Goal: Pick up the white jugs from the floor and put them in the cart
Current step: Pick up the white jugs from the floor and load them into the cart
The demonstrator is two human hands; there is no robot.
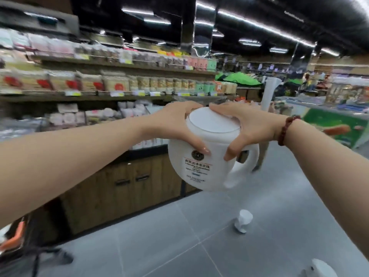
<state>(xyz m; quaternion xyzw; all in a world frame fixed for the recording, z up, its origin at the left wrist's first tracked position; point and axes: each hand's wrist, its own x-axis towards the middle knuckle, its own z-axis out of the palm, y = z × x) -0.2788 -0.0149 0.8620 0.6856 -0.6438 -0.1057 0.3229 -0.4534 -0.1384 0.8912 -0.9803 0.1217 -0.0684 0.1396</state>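
Observation:
I hold a round white jug [209, 148] with a flat lid, a side handle and a printed label up at chest height in front of me. My left hand [179, 124] grips its left side and my right hand [249, 126] grips its right side, thumbs over the front. A second white jug [244, 220] lies on the grey floor below it. Part of a third white jug [317, 269] shows at the bottom right edge. The cart [22, 242], dark with orange trim, shows only partly at the bottom left.
Wooden shelves [111, 96] full of packaged goods run along the left, with cabinet doors [131, 178] beneath. A freezer display [331, 124] stands at the right. Grey tiled floor [199, 246] stretches ahead between them.

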